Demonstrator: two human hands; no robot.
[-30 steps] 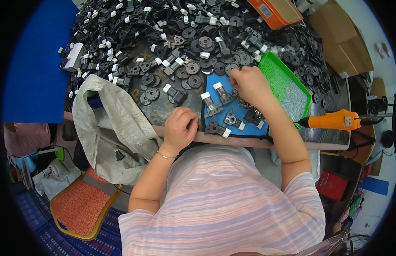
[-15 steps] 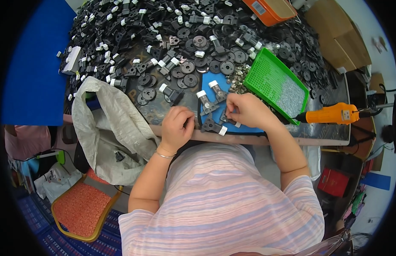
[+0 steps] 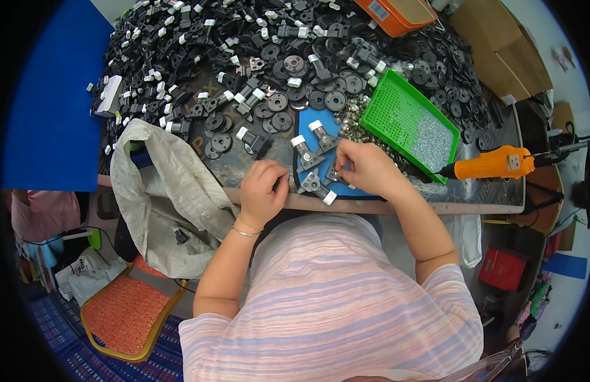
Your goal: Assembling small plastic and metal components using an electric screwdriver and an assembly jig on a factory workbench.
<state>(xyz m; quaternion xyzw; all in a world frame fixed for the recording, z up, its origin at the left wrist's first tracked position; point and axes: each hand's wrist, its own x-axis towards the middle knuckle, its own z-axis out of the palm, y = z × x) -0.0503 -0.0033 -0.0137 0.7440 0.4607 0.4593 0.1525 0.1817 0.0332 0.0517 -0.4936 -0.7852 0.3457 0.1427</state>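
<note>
right hand (image 3: 365,167): thumb and forefinger drawn together, grasp cannot be told | part (image 3: 331,173): on mat (image 3: 307,117), right at those fingertips, partly hidden by them | other parts (image 3: 302,151): three, near, left of fingertips | left hand (image 3: 264,190): fingers curled, by table edge (image 3: 308,205), contents cannot be told

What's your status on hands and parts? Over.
Right hand pinched at a black bracket on the blue mat, grip unclear. Left hand loosely curled by table edge. Green tray just beyond right hand.
</note>
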